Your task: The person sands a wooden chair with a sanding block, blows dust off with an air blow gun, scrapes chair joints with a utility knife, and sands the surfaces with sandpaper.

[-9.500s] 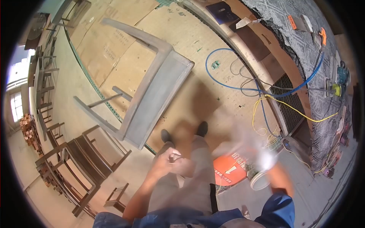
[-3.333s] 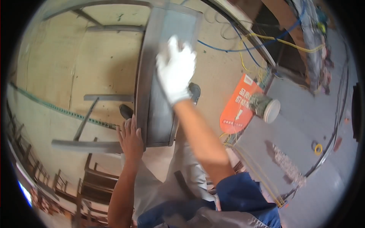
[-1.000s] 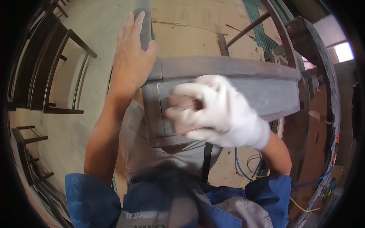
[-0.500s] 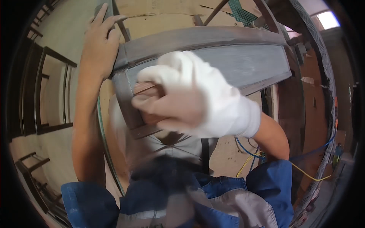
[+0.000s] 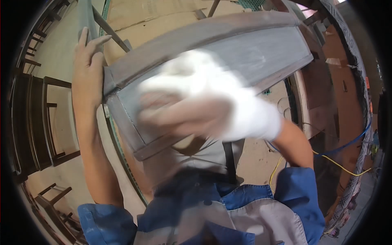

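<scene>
A grey wooden furniture frame [image 5: 118, 75], with a curved rail and a flat inset panel [image 5: 253, 53], lies tilted across the space in front of me. My left hand [image 5: 87, 67], bare, grips the grey post at its far left corner, with some fingers stretched along the wood. Over the panel's left end is my right hand [image 5: 204, 100] in a white glove, smeared by motion. Its fingers are closed round a reddish-brown sanding pad [image 5: 157, 100], mostly hidden by the glove and blurred. The pad's contact with the wood cannot be made out.
Dark wooden frames [image 5: 34, 122] stand along the left side. Cardboard [image 5: 159, 18] covers the surface beyond the piece. A blue hose [image 5: 345, 149] and a yellow cable [image 5: 339, 168] run at the right, beside brown cardboard sheets [image 5: 343, 85].
The view has shifted, and the frame's left end sits lower and more slanted. My gloved right hand is still over the panel's left end; my left hand keeps its place on the post.
</scene>
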{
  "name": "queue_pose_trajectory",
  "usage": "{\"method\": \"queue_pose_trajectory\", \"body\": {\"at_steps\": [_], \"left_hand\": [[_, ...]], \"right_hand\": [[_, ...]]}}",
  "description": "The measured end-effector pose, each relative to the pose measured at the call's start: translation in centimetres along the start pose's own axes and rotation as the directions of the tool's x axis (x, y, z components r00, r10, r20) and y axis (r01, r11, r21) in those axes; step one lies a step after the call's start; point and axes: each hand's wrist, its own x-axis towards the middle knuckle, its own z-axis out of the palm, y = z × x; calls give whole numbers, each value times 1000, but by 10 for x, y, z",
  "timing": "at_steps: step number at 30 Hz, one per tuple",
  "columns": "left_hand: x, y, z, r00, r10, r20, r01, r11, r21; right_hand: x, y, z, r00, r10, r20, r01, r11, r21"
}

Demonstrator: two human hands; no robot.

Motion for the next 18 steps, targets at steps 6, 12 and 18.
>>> {"method": "queue_pose_trajectory", "body": {"at_steps": [6,12,18], "left_hand": [[-5,3,-7,993,-109,44,112,991,-74],[4,0,-9,998,-44,40,46,997,-54],[-8,21,3,997,-74,17,75,994,-82]], "right_hand": [[-41,63,-50,999,4,33,-6,998,55],[9,2,0,999,-22,-37,26,993,117],[-24,55,-10,982,-88,-165,67,989,-129]]}}
